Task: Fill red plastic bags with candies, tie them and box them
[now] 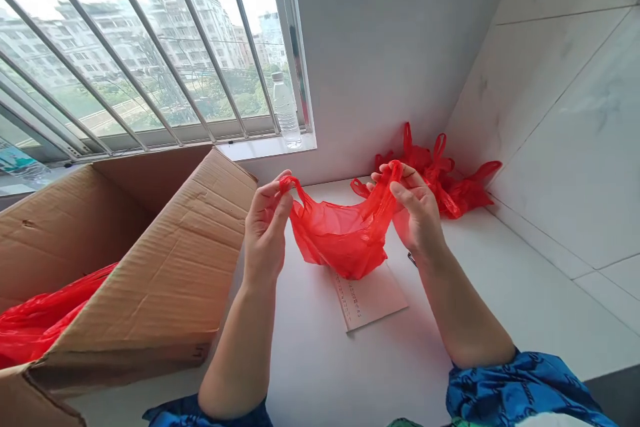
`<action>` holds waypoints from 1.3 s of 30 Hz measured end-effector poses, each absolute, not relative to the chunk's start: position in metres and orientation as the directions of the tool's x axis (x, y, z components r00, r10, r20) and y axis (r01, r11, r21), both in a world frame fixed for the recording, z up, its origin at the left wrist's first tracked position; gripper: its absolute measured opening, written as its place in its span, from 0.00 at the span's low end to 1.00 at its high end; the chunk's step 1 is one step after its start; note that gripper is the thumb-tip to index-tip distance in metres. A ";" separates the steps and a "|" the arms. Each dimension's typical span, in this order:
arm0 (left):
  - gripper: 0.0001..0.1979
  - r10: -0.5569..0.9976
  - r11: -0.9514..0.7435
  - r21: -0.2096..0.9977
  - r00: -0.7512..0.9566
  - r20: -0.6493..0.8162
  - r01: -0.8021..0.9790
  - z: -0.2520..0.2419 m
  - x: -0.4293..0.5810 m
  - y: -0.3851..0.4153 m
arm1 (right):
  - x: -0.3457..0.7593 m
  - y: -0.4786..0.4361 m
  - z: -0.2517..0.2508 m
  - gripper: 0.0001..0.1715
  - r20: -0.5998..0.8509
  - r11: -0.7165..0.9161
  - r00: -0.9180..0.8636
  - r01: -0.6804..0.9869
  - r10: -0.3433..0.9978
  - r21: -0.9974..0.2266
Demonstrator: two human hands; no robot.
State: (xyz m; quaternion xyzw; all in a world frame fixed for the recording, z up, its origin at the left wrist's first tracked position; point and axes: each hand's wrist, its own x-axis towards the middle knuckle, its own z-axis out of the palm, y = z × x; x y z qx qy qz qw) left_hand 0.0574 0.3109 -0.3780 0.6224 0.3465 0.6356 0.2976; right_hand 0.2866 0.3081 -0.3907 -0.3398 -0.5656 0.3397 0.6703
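Note:
A thin red plastic bag (345, 233) hangs stretched between my two hands above the white table. My left hand (267, 227) pinches one of its handle loops between thumb and fingers. The other handle is gripped by my right hand (413, 203), thumb toward me. The bag's body sags in the middle, its mouth facing up. Below it lies a notebook (375, 307) with a spiral-like row of marks along its left side, partly covered by the bag. A dark pen-like item (411, 259) shows beside my right wrist, mostly hidden.
Left of me stands an open cardboard box (170, 260) with red plastic bags (50, 313) inside. More knotted red bags (450, 180) lie in the far right corner against the wall. A clear bottle (286, 110) stands on the sill of the barred window; another bottle (23, 163) is at far left.

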 end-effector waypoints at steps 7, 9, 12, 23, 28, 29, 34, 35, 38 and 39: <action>0.30 0.871 -0.429 0.900 0.228 0.435 -0.080 -0.393 0.077 0.313 | 0.272 0.295 -0.391 0.44 0.450 0.452 -0.109 -0.008 0.887 -0.892; 0.29 0.882 -0.367 0.928 0.292 0.371 -0.072 -0.397 0.079 0.310 | 0.267 0.294 -0.394 0.47 0.422 0.435 -0.179 0.039 0.889 -0.899; 0.35 0.851 -0.231 0.973 0.486 0.200 0.005 -0.401 0.077 0.308 | 0.258 0.296 -0.404 0.47 0.390 0.422 -0.278 0.065 0.878 -0.904; 0.24 0.786 -0.096 0.991 0.604 0.132 -0.092 -0.403 0.075 0.315 | 0.254 0.306 -0.417 0.22 0.144 0.068 -0.246 -0.295 0.958 -0.953; 0.21 0.828 0.095 0.989 0.561 -0.014 -0.115 -0.406 0.075 0.319 | 0.259 0.303 -0.414 0.22 0.218 0.154 -0.296 -0.225 0.930 -0.962; 0.21 0.838 0.096 0.990 0.546 -0.022 -0.108 -0.405 0.075 0.319 | 0.260 0.301 -0.412 0.20 0.257 0.219 -0.325 -0.151 0.910 -0.964; 0.21 0.876 0.005 0.998 0.481 0.025 -0.061 -0.399 0.077 0.313 | 0.267 0.296 -0.409 0.10 0.553 0.620 -0.281 0.313 0.784 -0.720; 0.22 0.866 0.013 0.999 0.500 0.009 -0.040 -0.398 0.078 0.312 | 0.266 0.296 -0.411 0.09 0.600 0.656 -0.271 0.388 0.753 -0.647; 0.26 0.804 0.057 0.998 0.592 -0.059 0.023 -0.398 0.078 0.310 | 0.265 0.297 -0.417 0.05 0.714 0.715 -0.260 0.528 0.650 -0.458; 0.27 0.789 0.065 0.998 0.610 -0.068 0.027 -0.398 0.078 0.310 | 0.265 0.296 -0.419 0.06 0.751 0.726 -0.254 0.559 0.609 -0.400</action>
